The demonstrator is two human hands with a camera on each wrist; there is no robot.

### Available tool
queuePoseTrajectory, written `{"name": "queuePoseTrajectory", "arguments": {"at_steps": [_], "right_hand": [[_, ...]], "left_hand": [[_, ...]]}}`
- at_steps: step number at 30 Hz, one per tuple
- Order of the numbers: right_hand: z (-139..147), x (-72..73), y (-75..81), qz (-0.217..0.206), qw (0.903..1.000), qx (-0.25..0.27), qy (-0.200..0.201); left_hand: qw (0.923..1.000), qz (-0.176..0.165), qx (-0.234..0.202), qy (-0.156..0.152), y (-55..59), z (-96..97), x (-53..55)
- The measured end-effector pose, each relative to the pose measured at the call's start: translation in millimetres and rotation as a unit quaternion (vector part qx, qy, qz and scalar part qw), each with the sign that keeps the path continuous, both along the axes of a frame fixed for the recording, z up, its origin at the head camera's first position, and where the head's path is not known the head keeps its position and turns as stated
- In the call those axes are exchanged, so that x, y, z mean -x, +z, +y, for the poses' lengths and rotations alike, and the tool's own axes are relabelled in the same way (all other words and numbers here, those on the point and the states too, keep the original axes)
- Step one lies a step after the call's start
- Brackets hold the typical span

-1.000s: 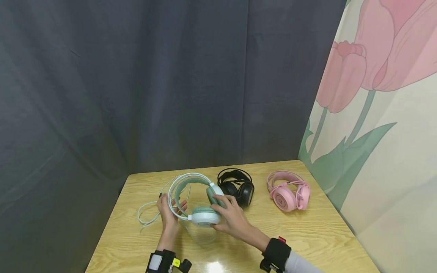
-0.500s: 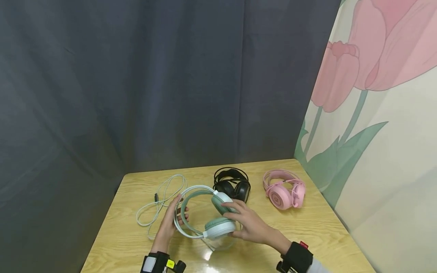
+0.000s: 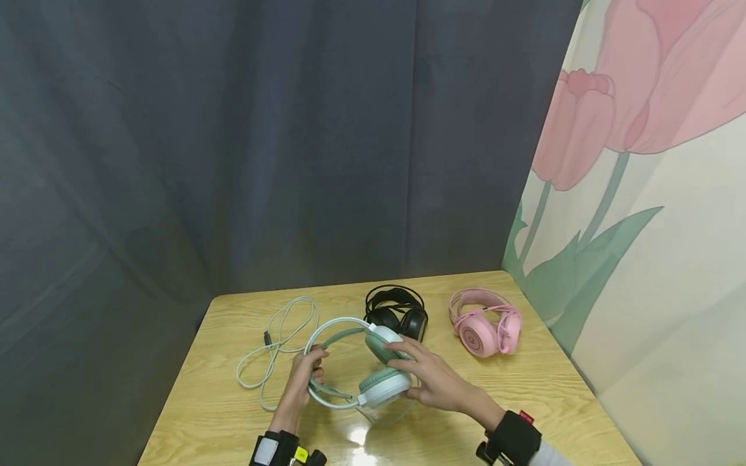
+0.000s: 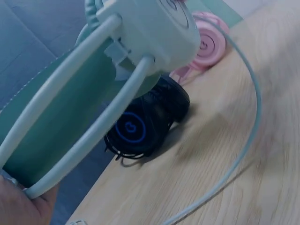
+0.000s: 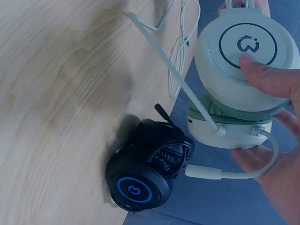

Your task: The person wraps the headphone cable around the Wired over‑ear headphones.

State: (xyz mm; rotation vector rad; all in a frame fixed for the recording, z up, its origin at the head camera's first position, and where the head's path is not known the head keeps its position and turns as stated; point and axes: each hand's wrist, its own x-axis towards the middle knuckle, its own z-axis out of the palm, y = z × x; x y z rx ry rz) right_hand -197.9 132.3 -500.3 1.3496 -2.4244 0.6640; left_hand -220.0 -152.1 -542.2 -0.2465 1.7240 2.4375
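White-and-green headphones (image 3: 386, 388) are held above the table between both hands, with the ear cups to the right. My left hand (image 3: 304, 374) grips the headband at its left end, fingers curled over the white bars and the green inner strap (image 4: 61, 117). Thumb and fingers of my right hand (image 3: 437, 380) hold the two ear cups from the right side. In the right wrist view the thumb presses the outer face of one ear cup (image 5: 248, 70), marked with a ringed logo, while fingers reach the other. A white microphone boom (image 5: 204, 172) sticks out below that second cup.
Black headphones (image 3: 415, 323) lie on the wooden table (image 3: 524, 414) just behind the held pair. Pink headphones (image 3: 486, 335) lie farther right. The white cable (image 3: 269, 372) loops over the table's left side. A dark curtain (image 3: 320, 162) hangs behind.
The white-and-green headphones have moved right and toward me, along with both hands. My left fingers, spread earlier, now curl round the headband. The cable has come into fuller view.
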Motion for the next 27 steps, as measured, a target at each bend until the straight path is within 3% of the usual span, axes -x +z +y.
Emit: {"name": "queuePoseTrajectory", "arguments": {"at_steps": [3, 6, 12, 14, 17, 27], "right_hand": [[-1, 1.5, -3.3, 0.022, 0.9996, 0.004, -0.019], [0, 1.8, -12.8, 0.062, 0.9954, 0.042, -0.060], [6, -3.3, -43.8, 0.072, 0.9676, 0.173, -0.169], [6, -5.1, -53.5, 0.060, 0.9576, 0.208, -0.190], [4, -5.4, -66.0, 0.056, 0.9501, 0.229, -0.204], [-6, -6.0, -82.8, 0.002, 0.9660, 0.135, -0.221]], "left_hand": [[0.9979, 0.012, -0.063, 0.005, 2.6, -1.7, 0.3], [0.9915, 0.024, -0.128, 0.009, 5.8, -5.2, -0.6], [0.9781, 0.051, -0.202, 0.009, 10.1, -13.7, -2.9], [0.9761, 0.057, -0.210, 0.008, 10.7, -15.1, -3.5], [0.9729, 0.065, -0.222, 0.007, 11.6, -15.9, -3.6], [0.9647, 0.083, -0.250, 0.007, 10.3, -16.3, -4.0]]}}
